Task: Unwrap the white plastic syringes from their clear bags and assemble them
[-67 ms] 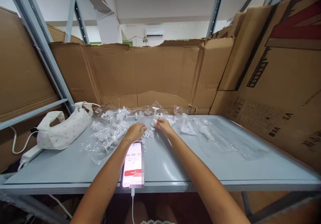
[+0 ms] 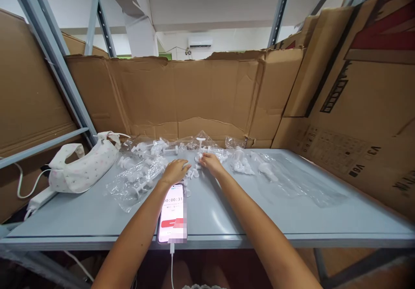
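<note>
White plastic pieces [image 2: 193, 172] lie scattered on the grey tabletop [image 2: 246, 211] between your two hands, small pump-like parts with stems and flat caps. Only the head camera shows this, looking down your forearms.

Your left hand [image 2: 175, 171] rests palm down on the pieces, fingers curled loosely over them; whether it actually grips one you cannot tell from here. Your right hand [image 2: 212, 163] reaches just beside it, its fingers [image 2: 203, 160] pinched on one small white part at the near edge of the pile.

More of the same parts sit in crinkled clear bags [image 2: 139, 181] to the left of your left hand, and further bags [image 2: 256, 163] lie to the right against the cardboard wall [image 2: 181, 94]. A phone [image 2: 171, 213] showing a running timer lies screen up just behind your left wrist, plugged into a cable at the table edge. A pale spotted pouch [image 2: 82, 168] sits well off to the left.

These parts look light, hard and smooth, so they will likely skid or roll if nudged. Take each by its stem or under its cap rather than by the rounded body. The bags are soft and slippery and will slide on the tabletop.
</note>
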`<state>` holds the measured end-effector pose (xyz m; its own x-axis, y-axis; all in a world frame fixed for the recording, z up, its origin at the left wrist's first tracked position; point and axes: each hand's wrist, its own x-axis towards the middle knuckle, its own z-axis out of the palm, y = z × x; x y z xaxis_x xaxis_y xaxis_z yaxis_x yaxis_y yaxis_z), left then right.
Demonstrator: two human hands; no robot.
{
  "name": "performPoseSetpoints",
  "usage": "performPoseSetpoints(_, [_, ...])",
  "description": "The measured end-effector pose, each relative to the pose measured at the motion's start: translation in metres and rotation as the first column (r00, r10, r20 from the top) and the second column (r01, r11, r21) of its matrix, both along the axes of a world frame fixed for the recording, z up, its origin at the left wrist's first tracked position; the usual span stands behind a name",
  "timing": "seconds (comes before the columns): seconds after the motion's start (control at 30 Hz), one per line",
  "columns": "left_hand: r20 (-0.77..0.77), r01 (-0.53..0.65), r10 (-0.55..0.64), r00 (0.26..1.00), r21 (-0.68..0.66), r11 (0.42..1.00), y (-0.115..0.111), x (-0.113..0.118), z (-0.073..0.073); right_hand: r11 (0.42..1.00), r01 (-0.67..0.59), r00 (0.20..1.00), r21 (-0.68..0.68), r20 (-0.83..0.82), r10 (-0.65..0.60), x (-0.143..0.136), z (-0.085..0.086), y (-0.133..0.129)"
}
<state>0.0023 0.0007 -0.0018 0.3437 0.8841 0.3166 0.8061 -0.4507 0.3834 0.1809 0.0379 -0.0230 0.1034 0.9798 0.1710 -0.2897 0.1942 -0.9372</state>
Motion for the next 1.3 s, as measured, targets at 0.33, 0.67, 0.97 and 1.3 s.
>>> performPoseSetpoints(0.33, [-0.019, 0.018, -0.018, 1.000, -0.011, 1.000, -0.010, -0.010, 0.010, 0.976, 0.188, 0.926, -0.112, 0.351, -0.138, -0.006, 0.025, 0.007])
performPoseSetpoints(0.67, [-0.039, -0.046, 0.050, 0.998, 0.093, 0.995, -0.022, -0.019, 0.021, 0.809, 0.577, 0.262, 0.114, 0.912, -0.316, 0.093, 0.060, -0.041])
performPoseSetpoints(0.97, [-0.076, -0.049, 0.056, 0.996, 0.089, 0.995, -0.022, -0.018, 0.017, 0.744, 0.667, 0.010, -0.044, 0.999, 0.050, 0.121, 0.037, -0.049])
performPoseSetpoints(1.3, [-0.075, -0.052, 0.058, 0.995, 0.079, 0.996, -0.026, -0.017, 0.017, 0.821, 0.560, -0.059, 0.112, 0.994, -0.095, 0.103, 0.029, -0.053])
